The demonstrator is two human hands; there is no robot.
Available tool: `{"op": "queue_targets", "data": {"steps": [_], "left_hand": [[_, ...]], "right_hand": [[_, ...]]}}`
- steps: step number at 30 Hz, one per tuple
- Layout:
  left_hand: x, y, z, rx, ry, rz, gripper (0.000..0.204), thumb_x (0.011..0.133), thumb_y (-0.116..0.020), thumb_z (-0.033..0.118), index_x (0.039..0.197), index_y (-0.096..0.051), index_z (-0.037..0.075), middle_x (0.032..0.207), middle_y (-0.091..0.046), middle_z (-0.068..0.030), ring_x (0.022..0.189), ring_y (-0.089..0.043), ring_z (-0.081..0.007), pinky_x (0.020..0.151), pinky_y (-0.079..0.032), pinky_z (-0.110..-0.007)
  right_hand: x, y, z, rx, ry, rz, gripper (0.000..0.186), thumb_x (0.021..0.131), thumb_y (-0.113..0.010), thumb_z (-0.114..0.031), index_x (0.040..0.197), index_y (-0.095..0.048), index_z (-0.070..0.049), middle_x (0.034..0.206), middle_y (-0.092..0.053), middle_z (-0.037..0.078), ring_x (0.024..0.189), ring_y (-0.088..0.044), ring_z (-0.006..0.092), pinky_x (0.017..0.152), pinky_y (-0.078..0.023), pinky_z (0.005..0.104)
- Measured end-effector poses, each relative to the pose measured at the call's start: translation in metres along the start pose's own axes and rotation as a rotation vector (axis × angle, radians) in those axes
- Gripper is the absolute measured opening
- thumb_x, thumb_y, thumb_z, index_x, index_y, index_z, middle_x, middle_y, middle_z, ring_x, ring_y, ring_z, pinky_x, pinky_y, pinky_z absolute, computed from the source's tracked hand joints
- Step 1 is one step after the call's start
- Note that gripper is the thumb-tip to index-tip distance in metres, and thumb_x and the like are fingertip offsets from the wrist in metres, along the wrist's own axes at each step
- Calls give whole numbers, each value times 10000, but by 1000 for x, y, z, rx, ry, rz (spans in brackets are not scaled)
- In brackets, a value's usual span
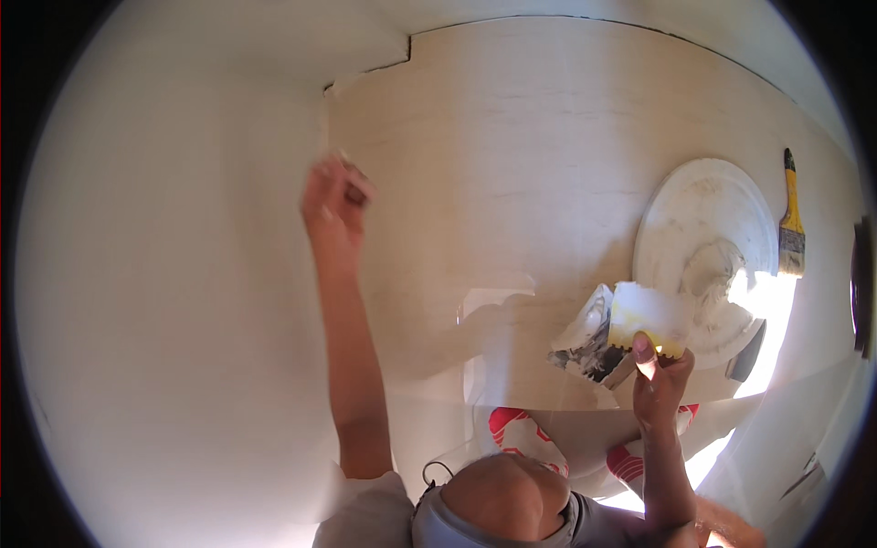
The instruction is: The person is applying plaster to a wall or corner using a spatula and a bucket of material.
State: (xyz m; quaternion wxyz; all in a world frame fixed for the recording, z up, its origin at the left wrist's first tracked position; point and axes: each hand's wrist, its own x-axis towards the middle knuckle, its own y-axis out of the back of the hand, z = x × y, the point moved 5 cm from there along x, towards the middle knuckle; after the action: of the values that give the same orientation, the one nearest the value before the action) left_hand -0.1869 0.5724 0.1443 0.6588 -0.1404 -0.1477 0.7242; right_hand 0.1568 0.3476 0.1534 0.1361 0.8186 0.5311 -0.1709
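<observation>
My left hand (333, 196), slightly blurred, is raised by the corner where the white wall (183, 256) meets the beige streaked surface (484, 146). Its fingers are curled together round something I cannot make out. My right hand (660, 384) is closed on a white-and-yellow notched spreader (650, 310), and a second blade (585, 338), smeared with white compound, sits against it at the left. Behind them a round white lid (685, 210) carries a mound of white compound (713, 269).
A yellow-handled brush (793, 228) lies right of the lid, and a grey flat blade (747, 352) lies below it near the board's curved front edge. My feet in red-and-white socks (528, 437) are below that edge. A dark oval object (859, 283) is at the far right.
</observation>
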Motion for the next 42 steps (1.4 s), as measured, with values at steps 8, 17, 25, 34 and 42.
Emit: {"op": "queue_targets", "data": {"steps": [8,17,25,34,42], "left_hand": [[-207,-64,-91,-212,296,-174,896,770,-582,511,1354,-178,-35,1298,-376,-169,1237,-345,-253,1043,-231,-379],[-236,-49,-89,-206,282,264,324,908,-483,145,1190,-397,9,1097,-514,-50,950,-483,-93,813,-397,-234],[-264,49,-25,118,167,295,134,824,-587,72,910,-549,-23,720,-563,13,622,-479,-31,542,-390,-187],[-246,87,-42,95,60,414,167,852,-580,123,892,-608,-37,677,-581,6,596,-475,-29,516,-381,-189],[-183,125,-26,714,-278,138,93,844,-564,69,832,-624,-1,702,-574,-9,601,-499,-52,541,-406,-210]], "right_hand": [[15,-82,17,463,29,-108,308,870,-525,-83,1144,-478,50,1102,-559,93,1014,-533,178,877,-411,335],[-17,-96,36,393,8,-195,292,868,-529,-83,1130,-474,32,1104,-548,110,1023,-534,195,891,-419,355],[-75,-141,-3,2,137,-420,183,810,-583,-79,957,-537,20,803,-599,89,610,-576,140,448,-434,242],[-44,-206,21,-249,-129,-534,244,775,-568,-137,936,-547,45,798,-592,91,611,-570,139,480,-459,249],[20,-283,37,11,-253,-661,171,790,-563,-109,911,-550,10,758,-594,59,570,-541,113,524,-440,239]]}}
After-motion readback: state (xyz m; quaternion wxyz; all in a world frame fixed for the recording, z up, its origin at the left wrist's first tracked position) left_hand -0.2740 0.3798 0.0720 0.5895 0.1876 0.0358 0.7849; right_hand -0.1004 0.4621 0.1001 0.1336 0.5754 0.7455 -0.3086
